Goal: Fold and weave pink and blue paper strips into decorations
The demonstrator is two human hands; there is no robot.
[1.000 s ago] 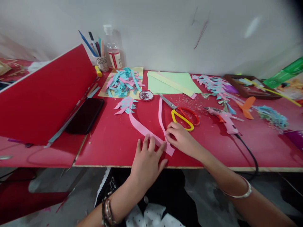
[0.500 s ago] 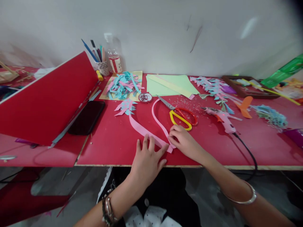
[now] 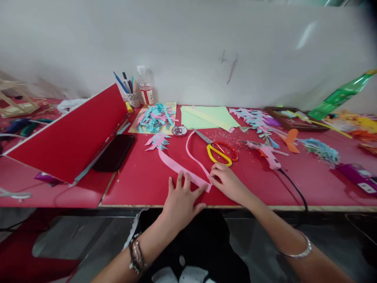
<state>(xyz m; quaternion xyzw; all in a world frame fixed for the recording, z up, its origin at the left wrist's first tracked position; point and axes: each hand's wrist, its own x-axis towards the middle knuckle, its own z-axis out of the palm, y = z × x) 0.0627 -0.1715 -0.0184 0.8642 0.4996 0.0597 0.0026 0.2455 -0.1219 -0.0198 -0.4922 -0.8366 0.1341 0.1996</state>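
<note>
My left hand (image 3: 183, 200) lies open on the red table, fingers spread, its fingertips pressing a wide pink paper strip (image 3: 171, 162) flat. At its far end that strip carries a fringe of pink and light blue paper pieces (image 3: 158, 140). My right hand (image 3: 228, 181) pinches a narrower pink paper strip (image 3: 191, 155) near its lower end, close to the wide strip's end. The narrow strip curves away toward the scissors (image 3: 219, 151), which have one yellow and one red handle and lie just beyond my right hand.
A pink glue gun (image 3: 266, 153) with a black cord lies at right. A phone (image 3: 114, 153) and an upright red board (image 3: 79, 137) stand left. Behind are cut paper scraps (image 3: 156, 118), pale green sheets (image 3: 206, 118) and a tray (image 3: 294, 125). A green bottle (image 3: 338, 98) leans at far right.
The camera view has tilted up and shifted slightly. My right hand has drawn the narrow strip's lower end against the wide strip's end; my left hand keeps its place.
</note>
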